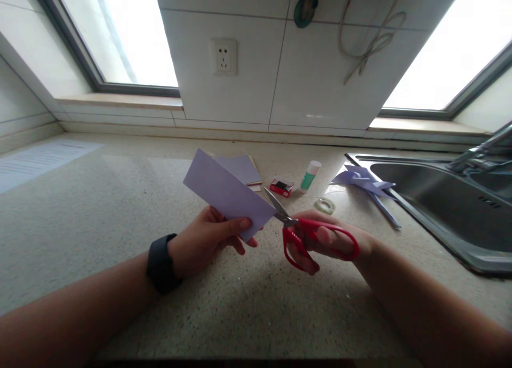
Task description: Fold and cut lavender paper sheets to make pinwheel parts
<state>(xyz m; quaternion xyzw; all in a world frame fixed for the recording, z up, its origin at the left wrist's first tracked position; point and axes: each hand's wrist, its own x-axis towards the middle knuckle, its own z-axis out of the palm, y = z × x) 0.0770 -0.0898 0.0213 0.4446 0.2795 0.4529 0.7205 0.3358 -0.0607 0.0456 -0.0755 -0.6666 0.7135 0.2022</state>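
Observation:
A pale lilac sheet of paper (228, 192) is pinched in my left hand (216, 232), thumb on top near its lower right part. The wrist wears a black watch. My right hand (320, 237) has its fingers in the handles of red-handled scissors (310, 234). The scissor blades are parted, and the paper's right corner lies at them. Behind the held sheet, more lilac paper (243, 168) lies on the counter, beside a small red and black box (281, 186).
On the counter (120, 208) stand a glue stick (311, 176) and a roll of clear tape (324, 206). Lilac paper scraps (362, 178) lie by the steel sink (448, 208) at right. A printed sheet (44, 162) is at far left.

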